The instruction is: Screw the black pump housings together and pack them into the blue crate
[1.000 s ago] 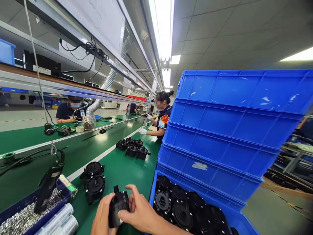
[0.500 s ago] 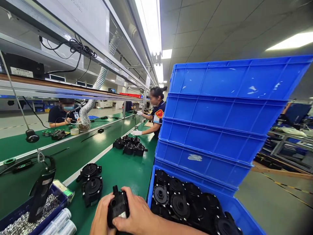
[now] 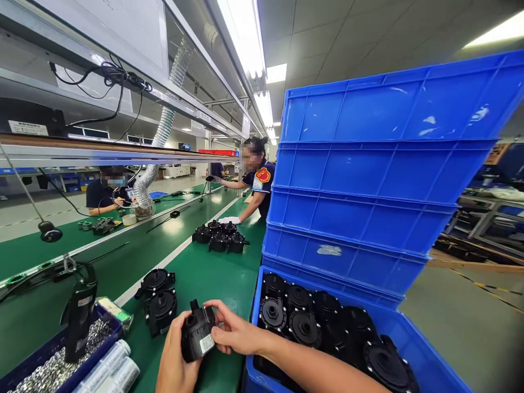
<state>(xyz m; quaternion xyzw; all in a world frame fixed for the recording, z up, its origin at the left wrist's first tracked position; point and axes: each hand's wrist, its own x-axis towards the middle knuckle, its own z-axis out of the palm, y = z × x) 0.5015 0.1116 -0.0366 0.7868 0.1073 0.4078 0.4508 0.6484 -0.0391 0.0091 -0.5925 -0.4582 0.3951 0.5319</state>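
Observation:
A black pump point(image 3: 197, 334) with a stub pipe on top and a white label on its side is held up over the green bench. My left hand point(image 3: 177, 357) is closed around its left side and underside. From the right, my right hand point(image 3: 232, 329) grips it with thumb and fingers by the label and upper edge. Two more black pumps, one nearer point(image 3: 161, 309) and one behind it point(image 3: 155, 279), lie on the bench just left of my hands. To the right, a blue crate point(image 3: 257, 305) contains several similar pumps point(image 3: 305, 329).
Stacked blue crates point(image 3: 352, 164) rise on the right. Farther along the bench point(image 3: 204, 273), several pumps point(image 3: 219, 240) stand near a co-worker point(image 3: 260, 180) in white gloves. A black power screwdriver point(image 3: 79, 316) hangs over a bin of small metal parts point(image 3: 45, 363). Another person point(image 3: 108, 191) sits opposite.
The pump has turned in my hands, and its white label shows more fully. My right fingers have spread and shifted on it. The co-worker's far arm now reaches farther left.

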